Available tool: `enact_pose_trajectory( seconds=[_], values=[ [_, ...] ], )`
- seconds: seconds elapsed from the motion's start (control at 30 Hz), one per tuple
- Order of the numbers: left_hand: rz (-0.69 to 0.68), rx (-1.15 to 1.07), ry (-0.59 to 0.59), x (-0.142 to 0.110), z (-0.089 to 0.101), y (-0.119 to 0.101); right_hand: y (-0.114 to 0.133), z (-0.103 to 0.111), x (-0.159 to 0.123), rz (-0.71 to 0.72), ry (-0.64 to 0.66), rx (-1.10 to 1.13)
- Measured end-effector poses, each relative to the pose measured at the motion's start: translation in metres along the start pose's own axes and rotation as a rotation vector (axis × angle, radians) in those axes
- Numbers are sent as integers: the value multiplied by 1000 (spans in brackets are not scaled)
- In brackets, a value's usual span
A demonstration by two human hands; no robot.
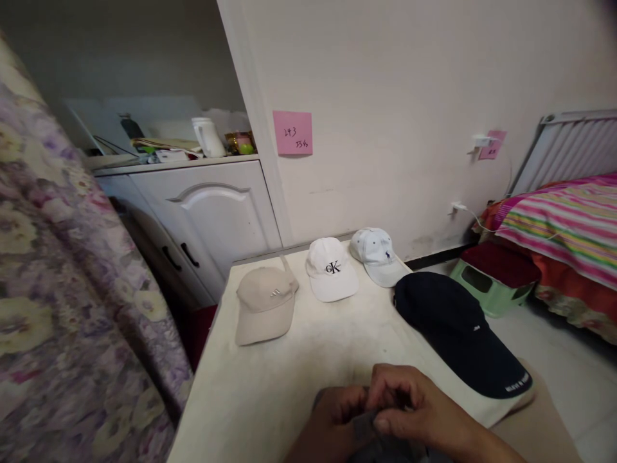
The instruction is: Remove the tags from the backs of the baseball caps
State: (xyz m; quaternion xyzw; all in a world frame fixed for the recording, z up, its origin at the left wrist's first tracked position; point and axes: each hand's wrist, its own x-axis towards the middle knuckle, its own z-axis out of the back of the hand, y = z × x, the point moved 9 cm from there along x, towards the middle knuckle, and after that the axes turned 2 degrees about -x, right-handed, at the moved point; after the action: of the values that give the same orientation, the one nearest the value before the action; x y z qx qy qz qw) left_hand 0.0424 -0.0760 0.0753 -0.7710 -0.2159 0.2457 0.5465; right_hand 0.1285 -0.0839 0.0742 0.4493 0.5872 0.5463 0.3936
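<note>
My left hand and my right hand meet at the near edge of a pale table. Both have their fingers curled and pinched on a small piece of dark grey fabric, mostly hidden beneath them. Just right of my right hand lies a dark navy cap with its brim over the table's right edge. Farther back in a row sit a beige cap, a white cap with a black logo and a pale blue cap.
A flowered curtain hangs along the left. Behind the table stand a white cabinet with clutter on top and a wall bearing a pink note. At right are a green stool, a striped bed and a radiator.
</note>
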Motion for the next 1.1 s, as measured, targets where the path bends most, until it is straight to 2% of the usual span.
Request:
enact_pose_trajectory(
  seconds=[0.07,0.2,0.4,0.53,0.77,1.0,1.1],
  values=[
    [26,25,-11,-1,3,4,2,4,0,18,-29,-66],
    [60,53,-39,-2,9,8,18,7,-3,143,-53,-210],
    [4,23,-37,0,7,1,32,3,-8,232,-80,-388],
    [-75,-10,14,1,1,-8,33,-3,-9,257,-70,-470],
    [-65,22,-30,0,6,-2,35,-5,-9,209,-80,-381],
    [-61,-4,-22,-2,3,-8,23,0,-6,66,-72,-53],
    [-67,2,-6,-3,-1,-11,17,2,-4,38,-77,-1]
  ],
)
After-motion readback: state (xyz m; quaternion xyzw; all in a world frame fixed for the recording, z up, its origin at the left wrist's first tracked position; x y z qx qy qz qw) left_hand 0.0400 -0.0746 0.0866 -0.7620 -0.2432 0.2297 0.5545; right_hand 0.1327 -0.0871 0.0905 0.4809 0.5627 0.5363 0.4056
